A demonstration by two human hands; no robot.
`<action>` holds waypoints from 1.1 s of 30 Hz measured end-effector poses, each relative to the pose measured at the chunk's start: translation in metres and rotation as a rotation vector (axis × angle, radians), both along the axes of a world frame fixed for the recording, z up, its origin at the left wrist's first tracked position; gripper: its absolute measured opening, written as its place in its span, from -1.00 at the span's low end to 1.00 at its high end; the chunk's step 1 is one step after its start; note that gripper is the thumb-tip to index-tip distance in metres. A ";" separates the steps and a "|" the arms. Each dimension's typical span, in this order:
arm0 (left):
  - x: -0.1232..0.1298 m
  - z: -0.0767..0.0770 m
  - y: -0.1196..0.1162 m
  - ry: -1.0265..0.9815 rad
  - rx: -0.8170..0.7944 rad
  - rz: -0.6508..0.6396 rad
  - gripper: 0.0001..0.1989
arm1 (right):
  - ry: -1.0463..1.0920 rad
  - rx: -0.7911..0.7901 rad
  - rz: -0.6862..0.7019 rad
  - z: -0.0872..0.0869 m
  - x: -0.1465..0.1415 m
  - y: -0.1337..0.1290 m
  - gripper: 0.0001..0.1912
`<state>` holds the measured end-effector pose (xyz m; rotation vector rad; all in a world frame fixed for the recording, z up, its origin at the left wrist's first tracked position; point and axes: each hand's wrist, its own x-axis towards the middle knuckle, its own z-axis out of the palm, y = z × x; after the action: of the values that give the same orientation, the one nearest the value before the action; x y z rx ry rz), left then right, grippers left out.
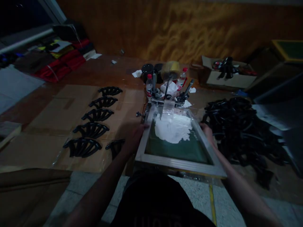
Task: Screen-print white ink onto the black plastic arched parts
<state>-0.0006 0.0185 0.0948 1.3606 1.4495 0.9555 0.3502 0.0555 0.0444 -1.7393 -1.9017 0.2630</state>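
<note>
Left hand [137,134] and right hand [207,132] flank a rectangular, silver-framed green mesh screen [176,154] bearing white paste [172,129]; whether they grip it cannot be told. Screen: near centre, between glossy black ribbed arches [98,114], left, and a tangled black heap [234,123], right.

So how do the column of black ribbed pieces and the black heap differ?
Arrangement: the column of black ribbed pieces is spaced out; the black heap is jumbled, overlapping.
Position: the column lies left of the screen-printing frame, the heap right of it.
Shared: both black.
</note>
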 end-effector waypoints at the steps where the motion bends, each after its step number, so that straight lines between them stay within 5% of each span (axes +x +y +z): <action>1: -0.002 -0.016 -0.008 -0.007 -0.050 -0.015 -0.53 | -0.013 0.049 -0.049 0.007 0.002 0.009 -0.47; 5: 0.000 -0.074 -0.023 0.015 -0.228 -0.048 -0.31 | -0.174 0.152 0.039 0.034 -0.046 0.039 -0.42; 9: 0.001 -0.107 -0.018 0.055 -0.223 -0.067 -0.35 | -0.364 -0.200 0.279 0.046 -0.112 0.035 -0.63; 12: -0.001 -0.116 -0.015 0.036 -0.226 -0.082 -0.38 | -0.409 -0.372 0.413 0.040 -0.121 0.007 -0.77; 18: -0.002 -0.115 -0.016 0.017 -0.242 -0.080 -0.38 | -0.409 -0.385 0.785 0.041 -0.096 -0.022 -0.69; 23: -0.001 -0.109 -0.017 -0.037 -0.261 -0.057 -0.31 | -0.387 -0.232 0.600 0.029 -0.103 -0.025 -0.67; 27: 0.001 -0.105 -0.019 -0.088 -0.276 -0.024 -0.28 | -0.326 -0.237 0.693 0.015 -0.098 -0.044 -0.59; 30: 0.002 -0.096 -0.020 -0.111 -0.279 -0.021 -0.27 | -0.289 -0.283 0.643 0.026 -0.101 -0.031 -0.66; 33: 0.001 -0.073 -0.020 -0.109 -0.280 -0.028 -0.25 | -0.248 -0.219 0.463 0.048 -0.107 0.008 -0.53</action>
<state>0.0007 -0.0014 0.0218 1.1052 1.4179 0.7636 0.2430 0.0639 0.0922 -1.4933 -2.5338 0.4574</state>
